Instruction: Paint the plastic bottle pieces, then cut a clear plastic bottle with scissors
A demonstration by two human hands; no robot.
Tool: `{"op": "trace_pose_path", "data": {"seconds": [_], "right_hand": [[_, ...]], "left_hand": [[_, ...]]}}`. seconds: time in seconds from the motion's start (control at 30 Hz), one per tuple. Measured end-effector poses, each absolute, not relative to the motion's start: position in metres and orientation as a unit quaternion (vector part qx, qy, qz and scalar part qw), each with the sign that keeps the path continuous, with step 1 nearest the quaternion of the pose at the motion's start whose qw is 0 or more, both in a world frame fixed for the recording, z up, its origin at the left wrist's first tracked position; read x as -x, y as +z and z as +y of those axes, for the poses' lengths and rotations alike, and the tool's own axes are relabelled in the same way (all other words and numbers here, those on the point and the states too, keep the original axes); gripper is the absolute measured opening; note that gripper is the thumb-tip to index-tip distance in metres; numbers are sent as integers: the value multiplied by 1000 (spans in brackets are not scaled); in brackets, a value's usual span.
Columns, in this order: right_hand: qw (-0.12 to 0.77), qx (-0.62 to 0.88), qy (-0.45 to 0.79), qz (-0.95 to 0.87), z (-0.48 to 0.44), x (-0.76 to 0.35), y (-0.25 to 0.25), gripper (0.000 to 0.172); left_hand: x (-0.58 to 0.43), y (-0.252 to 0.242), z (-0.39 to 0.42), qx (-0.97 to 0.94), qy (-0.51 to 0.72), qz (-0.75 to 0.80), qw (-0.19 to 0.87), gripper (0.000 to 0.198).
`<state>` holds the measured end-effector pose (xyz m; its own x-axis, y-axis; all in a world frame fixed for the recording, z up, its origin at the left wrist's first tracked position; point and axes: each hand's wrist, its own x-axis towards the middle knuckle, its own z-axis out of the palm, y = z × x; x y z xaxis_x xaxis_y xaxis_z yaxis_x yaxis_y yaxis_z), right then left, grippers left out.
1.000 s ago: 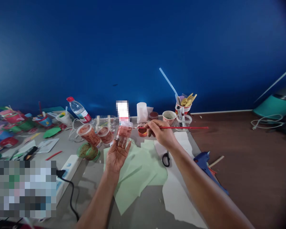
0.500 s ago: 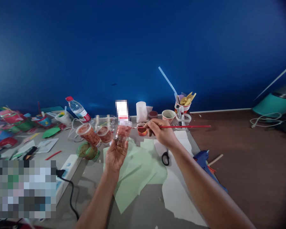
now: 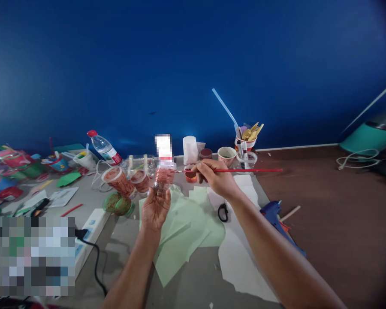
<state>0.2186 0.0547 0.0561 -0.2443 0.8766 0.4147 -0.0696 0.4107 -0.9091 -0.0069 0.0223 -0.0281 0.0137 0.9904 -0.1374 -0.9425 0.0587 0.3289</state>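
My left hand (image 3: 156,210) is closed around the lower end of a clear plastic container (image 3: 164,175), apparently a cut bottle, streaked with reddish-brown paint. In my right hand (image 3: 214,175) is a long red paintbrush (image 3: 249,170), held nearly level in a pinch. The brush tip points left and reaches the painted side of the container. Just below my right fingers sits a small pot of reddish-brown paint (image 3: 190,176). Pale green paper sheets (image 3: 186,223) lie beneath both hands. Left of the container stand two more painted cups, the larger one tilted (image 3: 115,179).
A water bottle (image 3: 106,149) leans at the back left near a white power strip (image 3: 91,231). Black-handled scissors (image 3: 223,212) lie on white paper (image 3: 241,257). A blue glue gun (image 3: 273,212) rests at the right table edge. Behind are a paper cup (image 3: 227,155) and a blue wall (image 3: 180,64).
The brush and my right hand have shifted very slightly left, and the container has tilted a little. Both hands keep their hold.
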Motion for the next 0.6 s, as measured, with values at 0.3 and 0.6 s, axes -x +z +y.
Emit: {"op": "trace_pose_path", "data": {"seconds": [0.3,0.6], "right_hand": [[526,361,453,-622,61,-218,52,31],[545,337,471,-607,54,-217,60,30]], "left_hand": [[10,-29,22,-75,676,171,712,41],[1,-24,21,-89,687,187,696,41]]}}
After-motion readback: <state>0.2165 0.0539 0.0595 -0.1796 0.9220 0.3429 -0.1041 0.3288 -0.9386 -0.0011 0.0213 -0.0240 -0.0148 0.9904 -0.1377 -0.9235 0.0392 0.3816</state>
